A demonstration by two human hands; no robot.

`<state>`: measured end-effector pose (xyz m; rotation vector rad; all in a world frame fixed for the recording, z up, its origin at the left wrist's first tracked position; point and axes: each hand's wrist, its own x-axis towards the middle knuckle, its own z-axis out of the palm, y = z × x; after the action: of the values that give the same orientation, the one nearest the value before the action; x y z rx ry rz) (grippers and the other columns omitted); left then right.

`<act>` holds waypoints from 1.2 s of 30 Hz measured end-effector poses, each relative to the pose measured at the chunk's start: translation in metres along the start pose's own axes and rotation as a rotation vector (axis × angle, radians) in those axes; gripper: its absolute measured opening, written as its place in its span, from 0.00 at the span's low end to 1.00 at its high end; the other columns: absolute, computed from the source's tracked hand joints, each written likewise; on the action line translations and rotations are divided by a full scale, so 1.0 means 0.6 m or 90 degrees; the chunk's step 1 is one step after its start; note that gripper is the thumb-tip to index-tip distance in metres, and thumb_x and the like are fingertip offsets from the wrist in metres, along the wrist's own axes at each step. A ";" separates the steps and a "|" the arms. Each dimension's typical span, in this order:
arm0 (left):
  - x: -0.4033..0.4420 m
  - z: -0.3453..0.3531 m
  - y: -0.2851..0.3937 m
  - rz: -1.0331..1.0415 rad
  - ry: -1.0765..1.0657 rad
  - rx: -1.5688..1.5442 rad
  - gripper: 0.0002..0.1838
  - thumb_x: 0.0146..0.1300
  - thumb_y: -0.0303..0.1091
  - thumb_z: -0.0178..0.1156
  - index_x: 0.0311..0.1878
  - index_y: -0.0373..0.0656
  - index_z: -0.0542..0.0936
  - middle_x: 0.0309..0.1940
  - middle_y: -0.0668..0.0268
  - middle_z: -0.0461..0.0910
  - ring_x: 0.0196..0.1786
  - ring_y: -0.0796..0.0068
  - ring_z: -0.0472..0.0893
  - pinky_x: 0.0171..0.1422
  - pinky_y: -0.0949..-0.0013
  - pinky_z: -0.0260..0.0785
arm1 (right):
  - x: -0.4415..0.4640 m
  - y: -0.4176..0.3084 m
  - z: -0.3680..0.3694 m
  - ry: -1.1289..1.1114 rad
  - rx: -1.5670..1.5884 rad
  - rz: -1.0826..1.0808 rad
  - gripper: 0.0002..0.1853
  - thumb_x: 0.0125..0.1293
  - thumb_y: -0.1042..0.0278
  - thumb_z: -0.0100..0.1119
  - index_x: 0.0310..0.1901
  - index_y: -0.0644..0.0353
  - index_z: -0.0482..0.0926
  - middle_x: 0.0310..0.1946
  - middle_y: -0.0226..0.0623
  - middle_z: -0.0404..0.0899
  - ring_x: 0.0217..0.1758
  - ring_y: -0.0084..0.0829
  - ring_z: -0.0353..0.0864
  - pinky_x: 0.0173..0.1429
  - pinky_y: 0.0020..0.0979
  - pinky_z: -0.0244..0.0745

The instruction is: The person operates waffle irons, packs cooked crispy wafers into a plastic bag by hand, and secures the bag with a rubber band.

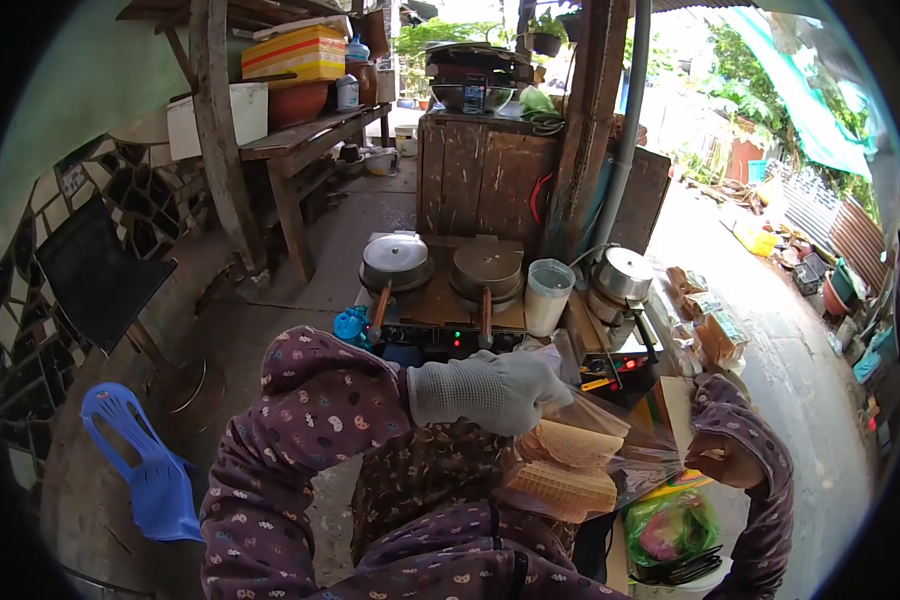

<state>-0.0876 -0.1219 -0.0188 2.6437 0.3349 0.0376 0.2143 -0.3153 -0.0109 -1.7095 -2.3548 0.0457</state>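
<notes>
My left hand (495, 392), in a grey knitted glove, is closed on the gathered edge of a clear plastic bag (650, 448). Stacks of thin tan waffles (568, 470) with a grid pattern lie in the bag in front of my lap. On the bag's other side, my bare right hand (725, 460) pinches the film and pulls it taut. Beyond my hands are two round waffle irons (395, 255) with wooden handles, their lids down. A tall translucent container (548, 297) of pale liquid stands beside them.
A third round iron (625, 275) stands further right, near bagged goods (720, 335). A green plastic bag (670, 525) lies below my right hand. At left are a blue plastic chair (145, 470) and a black chair (100, 270). A wooden cabinet (485, 180) and post (595, 130) rise behind.
</notes>
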 end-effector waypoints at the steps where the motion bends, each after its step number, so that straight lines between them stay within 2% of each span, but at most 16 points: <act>1: 0.000 0.001 -0.002 0.001 0.007 -0.004 0.22 0.52 0.22 0.48 0.52 0.42 0.76 0.43 0.55 0.81 0.47 0.61 0.81 0.53 0.66 0.72 | -0.002 -0.002 -0.003 -0.022 -0.007 0.021 0.06 0.49 0.65 0.70 0.29 0.52 0.84 0.31 0.33 0.78 0.41 0.36 0.77 0.47 0.34 0.70; 2: -0.002 0.000 -0.003 -0.002 0.003 -0.007 0.21 0.52 0.22 0.48 0.50 0.42 0.77 0.43 0.56 0.81 0.48 0.61 0.81 0.53 0.65 0.72 | -0.004 -0.003 -0.004 -0.043 -0.014 0.043 0.07 0.48 0.64 0.70 0.30 0.51 0.84 0.35 0.33 0.79 0.44 0.37 0.76 0.50 0.35 0.70; 4: -0.009 -0.008 -0.004 -0.007 -0.003 -0.011 0.19 0.52 0.23 0.48 0.48 0.42 0.78 0.43 0.57 0.81 0.49 0.61 0.80 0.54 0.65 0.71 | -0.006 -0.004 0.002 -0.016 0.029 0.024 0.04 0.51 0.67 0.69 0.29 0.54 0.83 0.28 0.32 0.79 0.37 0.33 0.78 0.43 0.33 0.71; 7: -0.022 -0.029 0.009 -0.077 -0.038 -0.016 0.16 0.53 0.24 0.48 0.43 0.43 0.81 0.42 0.57 0.81 0.48 0.60 0.80 0.53 0.64 0.71 | -0.012 0.011 0.023 0.017 0.061 -0.012 0.03 0.52 0.69 0.68 0.28 0.56 0.82 0.25 0.32 0.79 0.32 0.32 0.78 0.39 0.32 0.71; 10: -0.047 -0.048 0.022 -0.109 0.031 0.137 0.15 0.52 0.25 0.48 0.42 0.44 0.80 0.38 0.59 0.81 0.45 0.59 0.80 0.51 0.63 0.71 | 0.001 -0.008 0.007 0.054 0.015 -0.043 0.04 0.52 0.70 0.67 0.28 0.57 0.82 0.25 0.33 0.78 0.32 0.33 0.77 0.39 0.33 0.70; 13: -0.067 -0.047 -0.008 0.003 0.026 0.084 0.10 0.54 0.28 0.51 0.38 0.45 0.79 0.33 0.60 0.81 0.41 0.60 0.80 0.47 0.62 0.71 | 0.002 -0.017 0.002 0.040 0.038 0.012 0.04 0.52 0.69 0.67 0.27 0.57 0.81 0.25 0.34 0.77 0.33 0.34 0.77 0.39 0.33 0.69; 16: -0.068 -0.039 0.000 -0.023 0.018 0.121 0.05 0.56 0.32 0.54 0.35 0.45 0.78 0.28 0.63 0.79 0.37 0.61 0.80 0.42 0.62 0.71 | 0.007 -0.026 -0.004 -0.005 0.092 0.062 0.04 0.54 0.70 0.66 0.31 0.57 0.82 0.26 0.34 0.78 0.36 0.32 0.77 0.42 0.33 0.68; 20: -0.071 -0.033 -0.004 0.007 0.082 0.184 0.04 0.56 0.35 0.57 0.31 0.46 0.76 0.24 0.64 0.77 0.33 0.62 0.79 0.38 0.62 0.70 | 0.009 -0.030 -0.010 -0.028 0.087 0.082 0.04 0.55 0.71 0.65 0.33 0.58 0.82 0.30 0.34 0.79 0.38 0.32 0.78 0.42 0.33 0.69; 23: -0.074 -0.028 -0.015 0.052 0.126 0.186 0.04 0.56 0.34 0.57 0.30 0.46 0.76 0.23 0.64 0.76 0.31 0.61 0.79 0.36 0.62 0.70 | 0.015 -0.034 -0.004 0.066 0.060 -0.008 0.03 0.52 0.69 0.67 0.28 0.56 0.82 0.25 0.35 0.78 0.33 0.35 0.77 0.38 0.33 0.69; 25: -0.077 -0.030 -0.015 0.058 0.129 0.180 0.04 0.55 0.34 0.57 0.30 0.46 0.76 0.23 0.64 0.76 0.31 0.61 0.79 0.36 0.62 0.70 | 0.013 -0.035 -0.003 0.055 0.050 -0.001 0.03 0.53 0.70 0.67 0.28 0.55 0.82 0.25 0.33 0.78 0.33 0.35 0.77 0.38 0.33 0.69; 28: -0.081 -0.036 -0.009 0.043 0.148 0.175 0.06 0.55 0.34 0.56 0.28 0.44 0.79 0.22 0.57 0.77 0.31 0.56 0.79 0.38 0.59 0.71 | 0.016 -0.035 0.000 0.065 0.057 -0.022 0.02 0.54 0.70 0.66 0.29 0.54 0.81 0.24 0.32 0.78 0.32 0.35 0.77 0.37 0.32 0.69; 31: -0.088 -0.044 -0.004 0.017 0.126 0.187 0.04 0.55 0.33 0.57 0.30 0.45 0.78 0.26 0.65 0.79 0.33 0.62 0.80 0.37 0.64 0.71 | 0.014 -0.023 0.014 0.075 0.071 -0.050 0.01 0.56 0.71 0.64 0.30 0.54 0.81 0.24 0.33 0.78 0.32 0.35 0.77 0.37 0.32 0.69; 35: -0.088 -0.051 -0.007 -0.014 0.074 0.187 0.06 0.53 0.37 0.61 0.31 0.47 0.81 0.38 0.64 0.81 0.42 0.62 0.80 0.45 0.65 0.72 | 0.015 -0.024 0.023 0.088 0.061 -0.061 0.07 0.53 0.71 0.67 0.35 0.54 0.83 0.28 0.34 0.77 0.36 0.36 0.78 0.44 0.33 0.72; 36: -0.087 -0.057 0.001 -0.013 0.056 0.204 0.07 0.53 0.39 0.63 0.32 0.48 0.82 0.41 0.63 0.80 0.44 0.62 0.80 0.47 0.64 0.72 | 0.019 -0.030 0.020 0.124 0.037 -0.087 0.08 0.50 0.70 0.68 0.34 0.54 0.82 0.32 0.34 0.78 0.40 0.37 0.78 0.47 0.34 0.73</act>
<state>-0.1406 -0.1197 0.0133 2.9614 0.4293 0.1021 0.1915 -0.3092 -0.0180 -1.4530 -2.2949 -0.0712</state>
